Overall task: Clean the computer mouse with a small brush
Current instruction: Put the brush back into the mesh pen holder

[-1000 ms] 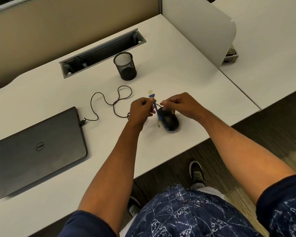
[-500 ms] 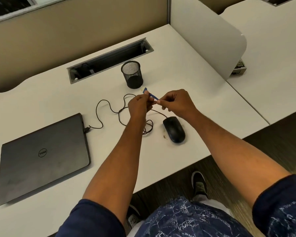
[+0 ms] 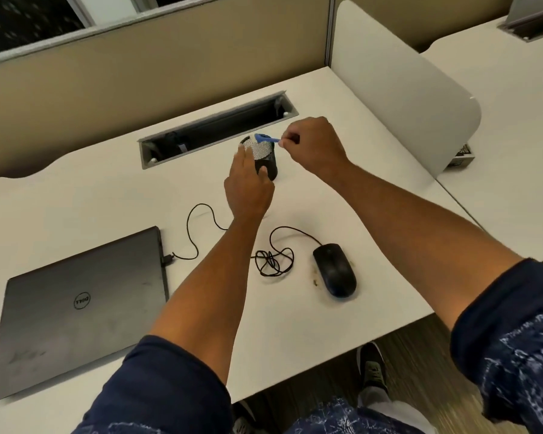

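Observation:
A black wired computer mouse lies on the white desk, its cable tangled to its left, untouched by either hand. My right hand pinches a small blue brush by its handle and holds it over the mouth of a black mesh pen cup. My left hand reaches to the cup's left side, fingers spread along its wall and thumb across its front. Whether it grips the cup is unclear.
A closed dark laptop lies at the left with the mouse cable plugged in. A grey cable tray slot is set into the desk behind the cup. A white divider panel stands at the right. Small crumbs lie beside the mouse.
Both hands have moved away from the mouse toward the pen cup. The left hand let go of the brush; the right hand alone carries it over the cup.

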`<state>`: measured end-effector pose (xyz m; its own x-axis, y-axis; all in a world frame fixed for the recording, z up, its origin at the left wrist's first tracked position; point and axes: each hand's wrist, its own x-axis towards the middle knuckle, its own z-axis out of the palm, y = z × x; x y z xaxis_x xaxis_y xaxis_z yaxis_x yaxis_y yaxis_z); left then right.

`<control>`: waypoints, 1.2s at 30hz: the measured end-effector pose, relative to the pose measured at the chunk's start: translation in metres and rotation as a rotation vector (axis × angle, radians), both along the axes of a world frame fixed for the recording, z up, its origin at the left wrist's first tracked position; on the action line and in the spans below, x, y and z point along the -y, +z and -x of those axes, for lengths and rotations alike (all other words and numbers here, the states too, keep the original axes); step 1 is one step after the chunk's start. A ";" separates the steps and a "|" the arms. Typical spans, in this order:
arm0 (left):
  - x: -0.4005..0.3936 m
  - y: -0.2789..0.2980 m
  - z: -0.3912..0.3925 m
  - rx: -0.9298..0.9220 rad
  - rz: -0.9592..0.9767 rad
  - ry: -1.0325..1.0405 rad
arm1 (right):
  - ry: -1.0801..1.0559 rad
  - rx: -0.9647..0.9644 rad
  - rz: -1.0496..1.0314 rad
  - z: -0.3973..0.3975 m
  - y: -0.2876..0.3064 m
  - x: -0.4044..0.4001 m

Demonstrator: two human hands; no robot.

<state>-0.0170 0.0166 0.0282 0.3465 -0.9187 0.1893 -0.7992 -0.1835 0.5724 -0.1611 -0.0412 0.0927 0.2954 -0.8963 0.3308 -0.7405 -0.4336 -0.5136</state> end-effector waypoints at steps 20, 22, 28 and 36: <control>0.002 -0.022 0.009 0.095 -0.150 -0.126 | 0.083 -0.327 -0.151 -0.052 -0.018 0.042; 0.002 -0.022 0.013 0.080 -0.158 -0.120 | 0.092 -0.333 -0.164 -0.058 -0.022 0.044; 0.000 -0.020 0.020 0.042 -0.145 -0.127 | 0.106 -0.324 -0.177 -0.070 -0.031 0.046; 0.002 -0.018 0.028 0.046 -0.157 -0.148 | 0.065 -0.294 -0.253 -0.073 -0.042 0.047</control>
